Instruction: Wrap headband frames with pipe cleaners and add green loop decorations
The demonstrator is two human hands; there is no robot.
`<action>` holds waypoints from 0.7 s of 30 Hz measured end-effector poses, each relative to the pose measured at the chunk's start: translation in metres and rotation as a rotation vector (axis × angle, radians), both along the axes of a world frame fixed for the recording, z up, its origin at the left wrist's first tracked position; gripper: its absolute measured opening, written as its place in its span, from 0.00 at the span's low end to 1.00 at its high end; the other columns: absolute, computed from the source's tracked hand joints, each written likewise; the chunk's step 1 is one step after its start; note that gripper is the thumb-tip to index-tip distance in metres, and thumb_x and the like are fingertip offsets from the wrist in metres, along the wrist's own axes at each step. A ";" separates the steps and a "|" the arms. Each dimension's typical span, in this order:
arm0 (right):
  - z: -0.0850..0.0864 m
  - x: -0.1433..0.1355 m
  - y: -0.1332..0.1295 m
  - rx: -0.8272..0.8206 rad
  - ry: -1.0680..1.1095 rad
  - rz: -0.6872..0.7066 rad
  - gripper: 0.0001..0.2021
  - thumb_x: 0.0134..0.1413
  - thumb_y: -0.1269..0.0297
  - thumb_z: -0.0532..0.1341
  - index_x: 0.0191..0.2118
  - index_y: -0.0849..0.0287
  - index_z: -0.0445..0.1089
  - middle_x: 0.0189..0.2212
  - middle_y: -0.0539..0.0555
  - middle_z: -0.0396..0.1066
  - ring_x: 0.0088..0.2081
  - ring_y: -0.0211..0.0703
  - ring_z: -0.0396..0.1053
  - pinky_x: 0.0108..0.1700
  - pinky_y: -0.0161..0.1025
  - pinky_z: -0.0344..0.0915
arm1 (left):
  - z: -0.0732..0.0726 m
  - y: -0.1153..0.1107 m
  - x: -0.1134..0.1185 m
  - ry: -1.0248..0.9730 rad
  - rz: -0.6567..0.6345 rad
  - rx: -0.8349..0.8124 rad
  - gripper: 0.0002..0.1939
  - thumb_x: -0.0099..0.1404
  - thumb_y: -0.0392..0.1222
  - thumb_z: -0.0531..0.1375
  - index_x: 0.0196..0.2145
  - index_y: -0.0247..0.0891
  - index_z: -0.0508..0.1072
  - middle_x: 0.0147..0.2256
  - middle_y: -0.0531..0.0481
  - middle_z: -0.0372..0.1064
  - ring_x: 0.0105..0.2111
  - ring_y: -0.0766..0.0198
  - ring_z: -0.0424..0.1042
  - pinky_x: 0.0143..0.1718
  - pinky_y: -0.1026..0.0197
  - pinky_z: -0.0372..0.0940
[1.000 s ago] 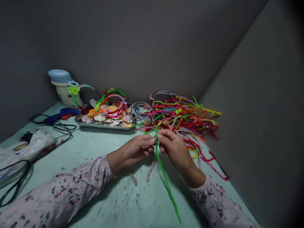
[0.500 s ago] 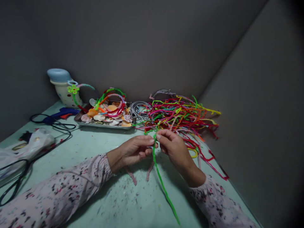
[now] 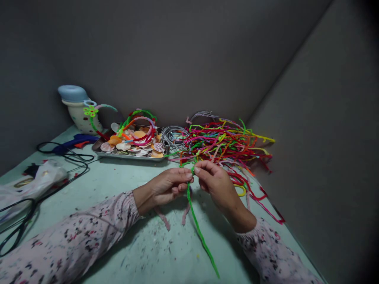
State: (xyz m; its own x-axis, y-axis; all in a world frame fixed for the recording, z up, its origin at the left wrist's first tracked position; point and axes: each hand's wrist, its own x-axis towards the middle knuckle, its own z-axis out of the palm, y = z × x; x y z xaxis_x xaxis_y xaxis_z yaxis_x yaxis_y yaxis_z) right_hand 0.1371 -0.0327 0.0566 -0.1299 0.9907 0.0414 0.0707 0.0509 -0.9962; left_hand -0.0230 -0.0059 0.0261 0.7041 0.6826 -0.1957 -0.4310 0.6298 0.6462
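A bright green pipe cleaner [image 3: 199, 227] hangs from between my hands, its long tail slanting down toward the near edge. My left hand [image 3: 167, 185] pinches it near its top between thumb and fingers. Close on the right, the thumb and index finger of my right hand [image 3: 217, 183] are closed on its small upper end. The fingertips of both hands nearly touch there, and the bend at that spot is partly hidden. Below my left hand, dusty-pink pipe cleaner ends [image 3: 186, 214] lie over the green tabletop [image 3: 142, 252].
A metal tray [image 3: 130, 158] of shells and pipe-cleaner rings sits at the back, beside wire coils [image 3: 174, 138] and a colourful pipe-cleaner heap [image 3: 225, 140]. At left are a cup [image 3: 81, 114], a blue glue gun [image 3: 71, 144], black cables [image 3: 84, 171] and a plastic bag [image 3: 49, 177].
The green pipe cleaner's hanging tail has shifted slightly left, and its upper part now comes out closer to my left fingertips. Both hands stay in nearly the same place.
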 end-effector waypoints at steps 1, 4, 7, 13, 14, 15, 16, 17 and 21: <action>0.000 0.000 0.000 0.001 -0.005 -0.002 0.09 0.51 0.58 0.62 0.33 0.59 0.67 0.17 0.42 0.59 0.18 0.30 0.54 0.19 0.30 0.50 | 0.000 0.000 0.000 0.014 0.004 0.007 0.03 0.58 0.28 0.61 0.31 0.30 0.69 0.24 0.54 0.63 0.14 0.79 0.58 0.10 0.79 0.49; 0.000 0.002 0.002 -0.010 -0.013 0.008 0.10 0.51 0.58 0.62 0.33 0.59 0.68 0.16 0.43 0.59 0.18 0.31 0.54 0.20 0.31 0.50 | -0.001 0.000 0.000 0.044 0.027 0.031 0.05 0.58 0.30 0.63 0.31 0.30 0.69 0.25 0.55 0.63 0.14 0.81 0.56 0.10 0.78 0.46; 0.000 0.009 0.008 -0.043 0.022 0.075 0.11 0.51 0.57 0.62 0.36 0.59 0.69 0.17 0.43 0.60 0.18 0.31 0.56 0.20 0.31 0.51 | -0.002 0.000 -0.001 0.049 0.030 0.055 0.06 0.57 0.31 0.64 0.32 0.29 0.69 0.25 0.55 0.62 0.14 0.82 0.53 0.11 0.77 0.44; -0.003 0.025 0.020 -0.065 0.054 0.269 0.16 0.50 0.59 0.63 0.45 0.58 0.72 0.24 0.47 0.65 0.23 0.33 0.58 0.24 0.32 0.55 | -0.003 -0.001 0.001 0.062 0.036 0.109 0.06 0.57 0.34 0.63 0.30 0.29 0.69 0.24 0.54 0.62 0.14 0.81 0.49 0.13 0.74 0.40; -0.004 0.026 0.020 -0.056 0.055 0.291 0.16 0.50 0.60 0.64 0.46 0.58 0.72 0.25 0.48 0.65 0.23 0.32 0.58 0.24 0.32 0.54 | -0.003 -0.001 0.001 0.060 0.033 0.120 0.06 0.57 0.34 0.64 0.30 0.29 0.69 0.23 0.54 0.60 0.14 0.81 0.48 0.13 0.73 0.40; -0.005 0.026 0.021 -0.045 0.052 0.306 0.17 0.49 0.60 0.64 0.46 0.57 0.72 0.26 0.48 0.66 0.23 0.32 0.58 0.25 0.32 0.55 | -0.003 -0.001 0.001 0.059 0.027 0.127 0.06 0.57 0.34 0.63 0.29 0.29 0.69 0.22 0.55 0.59 0.14 0.81 0.47 0.13 0.73 0.40; -0.006 0.026 0.020 -0.034 0.040 0.315 0.17 0.49 0.61 0.65 0.46 0.57 0.72 0.28 0.48 0.67 0.24 0.32 0.58 0.25 0.31 0.55 | -0.004 -0.001 0.001 0.058 0.021 0.132 0.06 0.57 0.34 0.63 0.29 0.29 0.69 0.21 0.56 0.58 0.14 0.80 0.47 0.14 0.73 0.40; -0.007 0.025 0.020 -0.023 0.023 0.321 0.17 0.49 0.62 0.65 0.46 0.56 0.72 0.30 0.49 0.68 0.25 0.32 0.59 0.26 0.31 0.56 | -0.005 -0.001 0.001 0.056 0.015 0.134 0.06 0.57 0.34 0.63 0.28 0.29 0.68 0.20 0.57 0.56 0.14 0.80 0.46 0.14 0.72 0.39; -0.009 0.024 0.020 0.005 -0.049 0.349 0.14 0.50 0.63 0.64 0.44 0.58 0.71 0.29 0.48 0.69 0.26 0.33 0.62 0.27 0.31 0.58 | -0.009 -0.001 0.001 0.067 0.015 0.121 0.07 0.57 0.35 0.63 0.27 0.31 0.68 0.16 0.60 0.51 0.14 0.78 0.44 0.14 0.70 0.38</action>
State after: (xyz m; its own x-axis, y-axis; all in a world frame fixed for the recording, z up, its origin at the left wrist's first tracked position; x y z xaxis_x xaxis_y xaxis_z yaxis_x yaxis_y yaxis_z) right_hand 0.1608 -0.0129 0.0479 -0.4626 0.8860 0.0313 0.0958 0.0851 -0.9918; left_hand -0.0217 -0.0066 0.0170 0.6819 0.7144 -0.1572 -0.3933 0.5393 0.7446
